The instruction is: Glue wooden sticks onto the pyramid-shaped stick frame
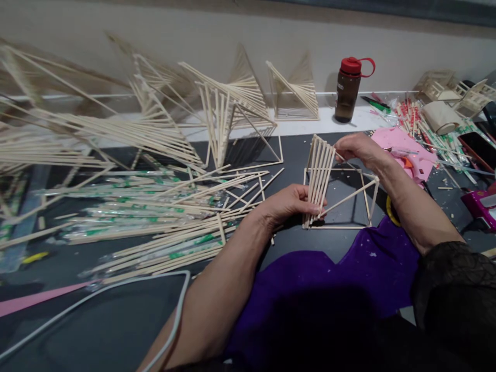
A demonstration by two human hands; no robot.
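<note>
A small frame of thin wooden sticks (346, 199) stands on the dark table, with a slanted row of several sticks fanned along its left side. My left hand (290, 204) is closed around the lower end of that row, thumb in front. At the row's upper right end, the fingers of my right hand (358, 149) are pinched together on the frame's top. Whether a separate loose stick is between those fingertips is hidden. Finished-looking twisted stick models (232, 98) and a smaller one (298, 95) stand behind, along the wall.
Loose and plastic-wrapped sticks (155, 212) cover the table to the left. A white cable (127, 279) curves across the front left. Near the wall stands a brown bottle with a red lid (346, 93). Pink paper (403, 147), a phone (478, 147) and a magenta box (480, 206) lie right.
</note>
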